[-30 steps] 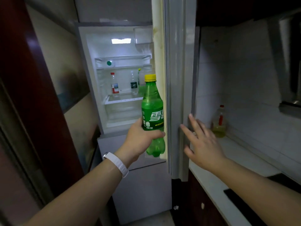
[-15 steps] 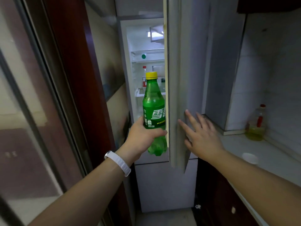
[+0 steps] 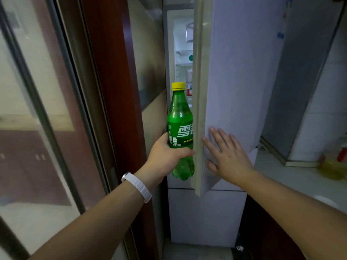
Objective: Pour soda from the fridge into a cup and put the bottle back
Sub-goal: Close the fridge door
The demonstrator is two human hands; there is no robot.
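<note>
My left hand (image 3: 165, 158) grips a green soda bottle (image 3: 179, 117) with a yellow cap, upright, in front of the narrow gap of the fridge. The upper fridge door (image 3: 232, 76) is nearly closed; only a slim strip of the lit interior (image 3: 183, 53) shows. My right hand (image 3: 227, 156) lies flat with straight fingers on the outer face of that door near its edge. A white round thing, perhaps the cup's rim (image 3: 326, 200), shows on the counter at the right, half hidden by my right arm.
A dark wood door frame (image 3: 112, 91) and a glass sliding door (image 3: 37, 109) stand close on the left. The lower fridge door (image 3: 204, 214) is closed. At the right, a pale counter (image 3: 293, 173) carries a yellow oil bottle (image 3: 332, 167).
The fridge door has swung further toward closed under my right hand, narrowing the view inside. The view has shifted left. My left hand still holds the bottle outside the fridge.
</note>
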